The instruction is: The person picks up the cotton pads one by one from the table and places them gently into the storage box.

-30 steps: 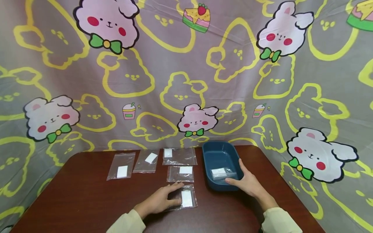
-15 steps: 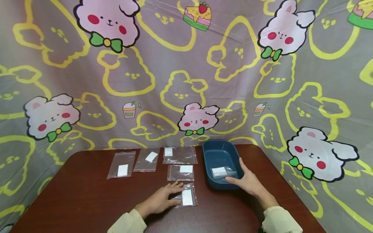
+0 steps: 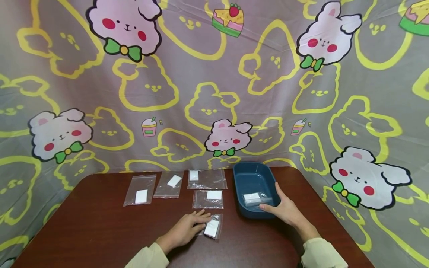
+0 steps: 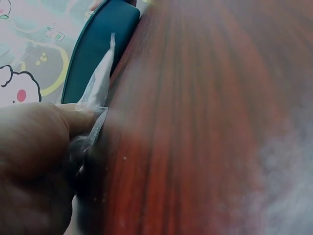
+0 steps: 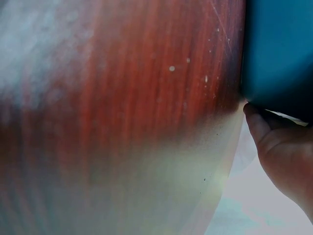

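My left hand [image 3: 184, 229] pinches a small clear zip bag [image 3: 212, 227] with a white rectangular piece in it, near the front of the table. Seen from the left wrist, that bag stands tilted up off the wood beyond the thumb. Its left part is hidden by the fingers. My right hand [image 3: 286, 210] grips the near right rim of a deep blue plastic tray [image 3: 235, 182], thumb inside and fingers along the outer wall. In the tray's near end lies another clear bag [image 3: 251, 198] with a white piece in it.
Several more clear bags lie flat on the brown table [image 3: 100, 223]: one bag [image 3: 141, 195] at left, a second bag [image 3: 173, 181] beside it, a wide bag [image 3: 211, 180] at the back, and a smaller bag [image 3: 207, 200] before it. A patterned cloth [image 3: 187, 74] hangs behind.
The bag at my left hand lay flat; it now stands tilted and has shifted a little left, as my left thumb has moved in to the bag. My right hand has stayed on the tray.
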Demonstrator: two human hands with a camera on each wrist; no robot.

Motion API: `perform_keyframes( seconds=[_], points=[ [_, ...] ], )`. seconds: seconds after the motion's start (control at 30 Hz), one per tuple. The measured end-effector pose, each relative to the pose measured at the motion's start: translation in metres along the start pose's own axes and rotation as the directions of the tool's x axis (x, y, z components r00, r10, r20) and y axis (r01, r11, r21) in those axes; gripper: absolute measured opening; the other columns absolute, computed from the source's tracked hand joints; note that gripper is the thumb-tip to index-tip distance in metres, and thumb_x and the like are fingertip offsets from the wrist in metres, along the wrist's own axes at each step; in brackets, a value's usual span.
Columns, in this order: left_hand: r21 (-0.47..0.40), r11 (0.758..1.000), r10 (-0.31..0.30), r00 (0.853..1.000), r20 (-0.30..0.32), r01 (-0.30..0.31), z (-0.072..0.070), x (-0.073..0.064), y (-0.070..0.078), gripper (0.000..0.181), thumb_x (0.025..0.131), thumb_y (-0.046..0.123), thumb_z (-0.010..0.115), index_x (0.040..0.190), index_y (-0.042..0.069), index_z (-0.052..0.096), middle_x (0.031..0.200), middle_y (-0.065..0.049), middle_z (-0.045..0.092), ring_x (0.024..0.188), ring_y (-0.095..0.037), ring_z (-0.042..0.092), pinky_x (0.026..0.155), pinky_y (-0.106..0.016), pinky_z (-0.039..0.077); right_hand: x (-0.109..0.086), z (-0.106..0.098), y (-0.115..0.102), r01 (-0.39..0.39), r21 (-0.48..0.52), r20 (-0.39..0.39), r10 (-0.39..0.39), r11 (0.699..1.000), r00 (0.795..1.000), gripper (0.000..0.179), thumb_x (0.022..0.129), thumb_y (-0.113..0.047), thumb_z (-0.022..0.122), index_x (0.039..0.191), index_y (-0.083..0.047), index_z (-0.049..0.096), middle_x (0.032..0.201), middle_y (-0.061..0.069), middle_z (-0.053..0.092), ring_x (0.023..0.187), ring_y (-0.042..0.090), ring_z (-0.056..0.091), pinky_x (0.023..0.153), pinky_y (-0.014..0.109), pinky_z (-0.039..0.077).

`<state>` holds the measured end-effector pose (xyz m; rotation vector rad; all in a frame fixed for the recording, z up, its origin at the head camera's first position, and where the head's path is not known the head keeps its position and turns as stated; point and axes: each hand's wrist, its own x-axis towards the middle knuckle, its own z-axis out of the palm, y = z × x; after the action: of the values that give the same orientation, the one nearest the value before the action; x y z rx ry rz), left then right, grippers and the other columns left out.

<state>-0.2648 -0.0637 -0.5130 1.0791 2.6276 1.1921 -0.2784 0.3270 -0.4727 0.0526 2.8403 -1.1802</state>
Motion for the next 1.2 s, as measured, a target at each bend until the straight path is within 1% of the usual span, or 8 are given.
perform_keyframes(
  seconds=[0.1,0.2,0.33,0.5,0.7,0.8,1.03,1.2],
  points=[
    [-0.016,1.0,-0.003,1.0,-0.013,0.002,0.0,0.001,0.0,0.032,0.1,0.007,0.06,0.131,0.005,0.068,0.138,-0.009,0.06,0.138,-0.035,0.045,0.113,-0.058,0.029,0.0,0.001,0.001,0.001,0.0,-0.004,-0.001,1.0,1.0,0.123,0.082,-0.058,0.076,0.162,-0.009,-0.003,0.161,0.031,0.017,0.14,0.053,0.03,0.106,0.069,0.032],
    [-0.033,0.999,0.007,1.0,-0.029,-0.008,0.0,0.001,0.001,0.031,0.1,0.007,0.059,0.13,0.003,0.067,0.136,-0.01,0.061,0.136,-0.036,0.046,0.112,-0.058,0.03,0.0,0.001,0.001,0.001,0.0,-0.008,-0.001,1.0,1.0,0.123,0.082,-0.058,0.077,0.162,-0.009,-0.003,0.161,0.031,0.017,0.14,0.053,0.03,0.106,0.069,0.032],
    [-0.076,0.997,0.014,0.998,-0.063,-0.019,0.0,0.001,0.003,0.03,0.1,0.006,0.059,0.129,0.003,0.068,0.134,-0.01,0.063,0.134,-0.037,0.048,0.111,-0.057,0.032,0.0,0.001,0.0,-0.005,0.001,-0.007,0.005,1.0,1.0,0.123,0.082,-0.057,0.077,0.162,-0.008,-0.003,0.161,0.031,0.017,0.14,0.053,0.029,0.107,0.069,0.032],
    [-0.106,0.994,0.009,0.994,-0.113,-0.021,-0.002,0.002,0.007,0.03,0.099,0.004,0.061,0.127,0.006,0.07,0.132,-0.008,0.065,0.131,-0.033,0.052,0.109,-0.049,0.039,0.0,0.001,-0.003,-0.014,0.001,-0.003,0.014,1.0,1.0,0.122,0.082,-0.058,0.076,0.161,-0.008,-0.003,0.16,0.032,0.017,0.14,0.053,0.03,0.107,0.069,0.032],
    [-0.094,0.995,0.025,0.985,-0.172,-0.041,-0.005,0.005,0.013,0.028,0.1,0.008,0.062,0.125,0.008,0.072,0.127,-0.005,0.068,0.121,-0.024,0.061,0.103,-0.04,0.047,-0.001,0.001,-0.002,-0.01,0.005,-0.008,0.01,1.0,1.0,0.122,0.082,-0.057,0.076,0.162,-0.009,-0.003,0.161,0.031,0.016,0.14,0.053,0.029,0.107,0.069,0.031],
    [-0.094,0.995,0.022,0.983,-0.184,-0.04,-0.007,0.006,0.015,0.027,0.1,0.01,0.062,0.125,0.01,0.073,0.127,-0.003,0.068,0.12,-0.023,0.062,0.102,-0.04,0.048,-0.001,0.001,-0.002,-0.013,0.014,-0.009,0.013,1.0,1.0,0.122,0.082,-0.057,0.077,0.162,-0.009,-0.003,0.161,0.03,0.016,0.141,0.052,0.029,0.107,0.069,0.031],
    [-0.115,0.99,0.057,0.978,-0.199,-0.081,-0.008,0.009,0.018,0.028,0.1,0.008,0.061,0.126,0.006,0.071,0.132,-0.009,0.064,0.124,-0.032,0.058,0.104,-0.047,0.045,-0.001,0.002,0.0,-0.015,0.006,-0.013,0.015,1.0,1.0,0.122,0.082,-0.057,0.077,0.162,-0.009,-0.003,0.161,0.031,0.016,0.141,0.053,0.028,0.108,0.069,0.031],
    [-0.124,0.989,0.056,0.978,-0.201,-0.083,-0.011,0.015,0.023,0.028,0.1,0.006,0.061,0.126,0.005,0.07,0.132,-0.012,0.064,0.125,-0.03,0.057,0.105,-0.044,0.044,-0.001,0.002,0.0,-0.012,0.003,-0.015,0.012,1.0,1.0,0.122,0.082,-0.058,0.077,0.162,-0.008,-0.002,0.161,0.031,0.017,0.14,0.053,0.029,0.107,0.07,0.031]
  ],
)
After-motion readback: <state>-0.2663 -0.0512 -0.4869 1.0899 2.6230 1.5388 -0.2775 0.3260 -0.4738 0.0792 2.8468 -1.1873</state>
